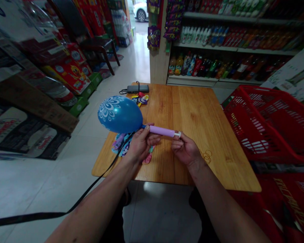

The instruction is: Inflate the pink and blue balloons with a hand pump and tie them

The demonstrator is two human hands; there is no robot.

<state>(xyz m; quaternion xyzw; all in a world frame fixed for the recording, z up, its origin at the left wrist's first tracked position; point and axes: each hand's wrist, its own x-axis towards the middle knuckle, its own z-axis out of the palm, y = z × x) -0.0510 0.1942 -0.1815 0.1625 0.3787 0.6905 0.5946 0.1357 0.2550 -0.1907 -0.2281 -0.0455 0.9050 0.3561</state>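
A blue balloon (pixel 124 114) with a white flower print is inflated, its neck fitted over the tip of a purple hand pump (pixel 162 131). My left hand (pixel 141 143) is closed where the balloon's neck meets the pump. At the pump's other end, my right hand (pixel 185 148) grips the white plunger handle (pixel 177 134), which sits close to the barrel. Several flat balloons (pixel 148 158) lie on the table under and beside my left hand. Thin yellow rubber bands (pixel 206 156) rest just right of my right hand.
On the wooden table (pixel 190 108), a grey power bank (pixel 139 88) and more flat balloons (pixel 141 99) lie at the far left. A black strap (pixel 91 187) crosses by my left arm. Red baskets (pixel 258 125) stand at right, drink shelves (pixel 205 45) behind, a chair (pixel 98 44) back left.
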